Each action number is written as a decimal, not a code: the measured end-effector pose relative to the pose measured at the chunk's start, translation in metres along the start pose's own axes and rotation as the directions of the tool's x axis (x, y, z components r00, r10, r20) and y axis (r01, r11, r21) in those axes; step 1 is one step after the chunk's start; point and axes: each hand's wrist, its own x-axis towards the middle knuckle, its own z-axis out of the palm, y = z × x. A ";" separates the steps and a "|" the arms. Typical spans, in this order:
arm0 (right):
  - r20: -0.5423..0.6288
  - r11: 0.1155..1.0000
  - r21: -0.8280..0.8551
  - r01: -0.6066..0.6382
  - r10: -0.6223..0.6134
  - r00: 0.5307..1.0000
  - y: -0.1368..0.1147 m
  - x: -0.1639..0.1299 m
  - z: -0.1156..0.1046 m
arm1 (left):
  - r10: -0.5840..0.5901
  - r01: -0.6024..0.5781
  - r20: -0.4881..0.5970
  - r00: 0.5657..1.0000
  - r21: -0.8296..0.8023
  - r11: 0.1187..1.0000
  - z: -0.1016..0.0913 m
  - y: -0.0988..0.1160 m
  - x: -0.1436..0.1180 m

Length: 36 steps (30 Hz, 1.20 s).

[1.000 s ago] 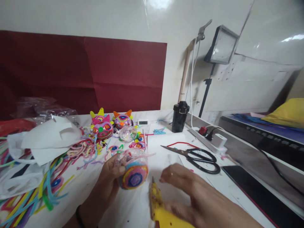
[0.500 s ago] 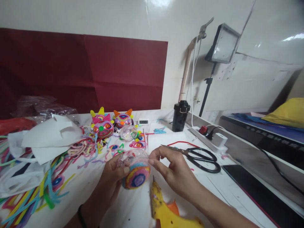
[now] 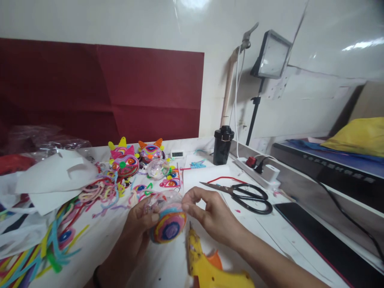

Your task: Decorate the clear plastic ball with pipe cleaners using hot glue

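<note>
At bottom centre a yellow glue gun (image 3: pixel 207 268) lies on the bench (image 3: pixel 270 236). Just above it, the left hand (image 3: pixel 139 224) cups a spiral-wrapped ball (image 3: pixel 167 222) while the right hand (image 3: pixel 211 214) pinches at its upper edge. The ball looks light, with a thin clear shell, so it is best held gently around its sides; black scissors (image 3: pixel 246 196) lie farther right.

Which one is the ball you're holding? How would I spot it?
Start at the white table and find the yellow glue gun at the near edge. Just above its tip, the left hand and right hand hold a clear ball. Unlike the finished eared balls behind, it has only one coloured spiral.
</note>
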 end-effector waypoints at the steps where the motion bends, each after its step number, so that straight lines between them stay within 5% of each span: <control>1: 0.007 0.999 0.029 -0.020 0.020 1.000 0.001 0.001 0.000 | -0.004 0.004 -0.008 1.000 -0.009 1.000 0.001 0.000 0.000; 4: 0.038 0.969 0.218 -0.114 0.108 0.993 0.004 0.005 0.000 | -0.018 0.017 -0.028 0.999 -0.030 0.999 0.002 0.001 -0.001; 9: 0.201 0.775 0.547 -0.316 0.245 0.949 0.012 0.013 -0.002 | -0.043 0.042 -0.026 0.999 -0.044 0.998 -0.002 -0.002 -0.001; 16: 0.116 0.846 0.444 -0.295 0.272 0.955 0.015 0.016 -0.006 | -0.035 0.036 0.028 0.999 -0.041 0.998 0.000 -0.004 0.001; 22: 0.361 0.658 0.626 -0.418 0.231 0.904 0.022 0.017 -0.002 | -0.039 0.041 0.016 0.999 -0.085 0.996 0.007 -0.002 -0.002; 36: 0.437 0.510 0.739 -0.440 0.135 0.889 0.025 0.019 -0.008 | -0.135 0.163 0.229 0.964 -0.105 0.981 0.007 -0.004 -0.003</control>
